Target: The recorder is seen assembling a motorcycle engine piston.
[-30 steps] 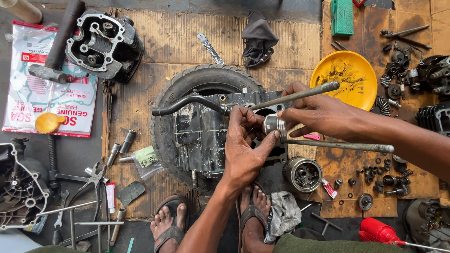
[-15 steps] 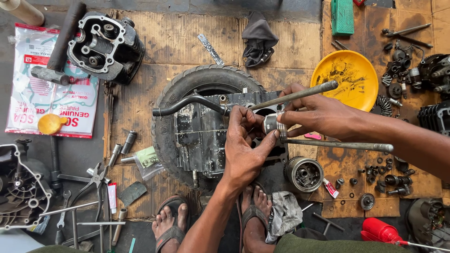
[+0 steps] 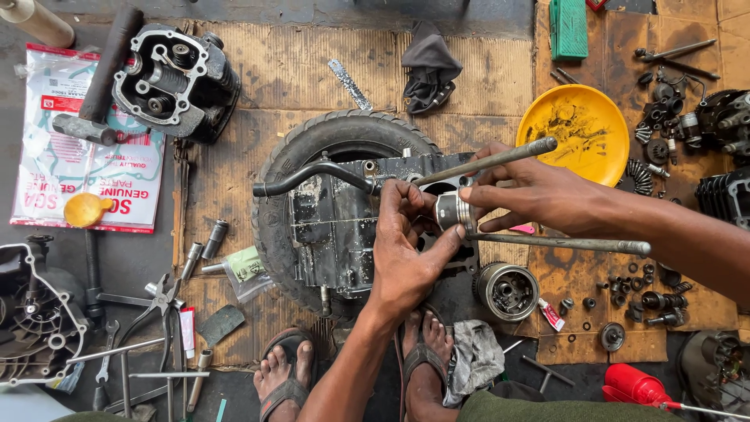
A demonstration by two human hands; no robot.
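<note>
Here, nearest the camera: two sandalled feet resting on the floor, a grey rag lying just beside the right one, a red bottle sitting off at the lower right. Moving up, left hand reaching in from below, fingers curled around a small silver piston and clamping it from the left side. Right hand coming in from the right, fingertips pinching the same piston from the other side, so both hands meeting together on it. Piston being held just above the black engine case, between two long metal studs sticking out rightward. Engine case lying across a black tyre on cardboard. Possibly a pin going through the piston, but too small to tell. Round grey clutch part sitting just right of the case, loose bolts and washers scattering near it. To the left, pliers and spanners lying on the floor, a black side cover showing at the edge. Farther off, yellow bowl sitting upper right, dark cloth lying at top centre, black cylinder head resting upper left, touching a hammer lying on a printed packet.
</note>
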